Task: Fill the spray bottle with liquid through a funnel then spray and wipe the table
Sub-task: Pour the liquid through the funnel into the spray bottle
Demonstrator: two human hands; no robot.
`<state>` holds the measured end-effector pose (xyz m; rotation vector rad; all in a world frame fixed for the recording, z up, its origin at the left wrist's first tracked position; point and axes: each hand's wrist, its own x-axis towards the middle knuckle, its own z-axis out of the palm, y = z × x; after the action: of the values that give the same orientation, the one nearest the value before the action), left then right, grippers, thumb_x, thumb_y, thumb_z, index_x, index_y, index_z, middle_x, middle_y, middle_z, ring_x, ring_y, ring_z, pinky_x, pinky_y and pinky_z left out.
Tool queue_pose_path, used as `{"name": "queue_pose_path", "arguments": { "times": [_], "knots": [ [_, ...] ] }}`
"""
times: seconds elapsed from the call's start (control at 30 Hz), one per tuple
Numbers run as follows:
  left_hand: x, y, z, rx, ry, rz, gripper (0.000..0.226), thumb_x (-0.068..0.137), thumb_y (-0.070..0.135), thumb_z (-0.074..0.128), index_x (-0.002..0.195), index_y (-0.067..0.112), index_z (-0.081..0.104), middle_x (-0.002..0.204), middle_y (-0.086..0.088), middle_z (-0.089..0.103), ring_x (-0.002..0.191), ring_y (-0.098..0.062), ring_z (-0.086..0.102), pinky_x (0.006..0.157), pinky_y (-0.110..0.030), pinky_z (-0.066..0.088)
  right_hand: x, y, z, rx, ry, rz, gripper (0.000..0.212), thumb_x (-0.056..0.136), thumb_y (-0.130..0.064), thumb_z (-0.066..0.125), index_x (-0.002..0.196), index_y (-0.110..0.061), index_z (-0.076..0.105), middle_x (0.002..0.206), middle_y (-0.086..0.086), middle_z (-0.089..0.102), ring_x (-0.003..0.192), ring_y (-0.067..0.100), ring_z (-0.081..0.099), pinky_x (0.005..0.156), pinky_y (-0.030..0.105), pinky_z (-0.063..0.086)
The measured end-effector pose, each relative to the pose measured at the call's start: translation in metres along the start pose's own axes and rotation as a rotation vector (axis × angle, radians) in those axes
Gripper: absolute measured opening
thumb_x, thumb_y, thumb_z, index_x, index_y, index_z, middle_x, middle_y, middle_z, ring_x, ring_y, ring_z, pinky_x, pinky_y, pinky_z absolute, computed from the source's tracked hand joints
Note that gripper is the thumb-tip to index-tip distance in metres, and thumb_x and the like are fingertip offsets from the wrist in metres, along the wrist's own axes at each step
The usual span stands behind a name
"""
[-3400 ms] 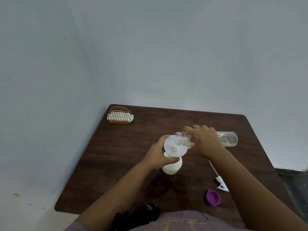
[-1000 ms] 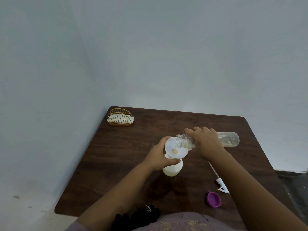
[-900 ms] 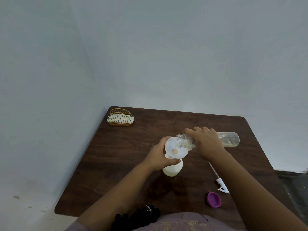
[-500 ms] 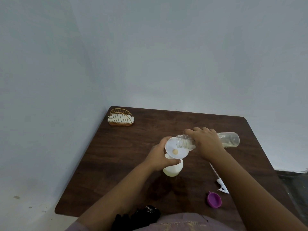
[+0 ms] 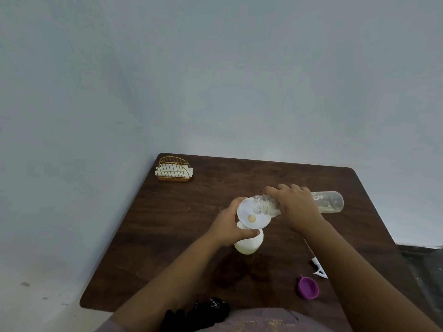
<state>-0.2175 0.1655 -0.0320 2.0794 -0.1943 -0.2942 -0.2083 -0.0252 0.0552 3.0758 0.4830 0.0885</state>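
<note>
The left hand (image 5: 229, 227) wraps around the neck of the white spray bottle (image 5: 249, 244), which stands upright on the dark desk (image 5: 182, 212) near its middle, and steadies the white funnel (image 5: 250, 215) seated in its mouth. The right hand (image 5: 297, 207) grips a clear bottle (image 5: 328, 202) tipped almost level, its open mouth over the funnel bowl; little liquid seems left inside, pooled toward the base end. To finish the pour well, I judge the clear bottle should be raised at its base slowly so the last liquid runs to the mouth without gushing, with the mouth kept inside the funnel rim and the left hand holding the funnel square so it neither tilts nor lifts out. Watching the yellowish pool at the funnel's throat would show whether it drains freely. The spray head (image 5: 318, 269) and a purple cap (image 5: 308, 288) lie on the desk to the right, and a wire napkin holder (image 5: 174, 169) sits at the far left corner. No brand, label or readable writing shows on any item.
</note>
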Motion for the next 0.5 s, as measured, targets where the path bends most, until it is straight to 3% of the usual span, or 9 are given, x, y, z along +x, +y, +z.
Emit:
{"name": "queue_pose_path", "arguments": {
  "times": [0.5],
  "knots": [
    [-0.0005, 0.0010, 0.0001, -0.006, 0.010, 0.000, 0.085, 0.071, 0.034, 0.087, 0.140, 0.035, 0.038, 0.127, 0.017, 0.054, 0.117, -0.008, 0.053, 0.096, -0.036, 0.053, 0.0027, 0.0055, 0.0040, -0.023, 0.011, -0.019, 0.041, 0.088, -0.030, 0.057, 0.128, -0.035, 0.046, 0.107, -0.006, 0.059, 0.098, 0.021, 0.055, 0.090, 0.035, 0.039]
  ]
}}
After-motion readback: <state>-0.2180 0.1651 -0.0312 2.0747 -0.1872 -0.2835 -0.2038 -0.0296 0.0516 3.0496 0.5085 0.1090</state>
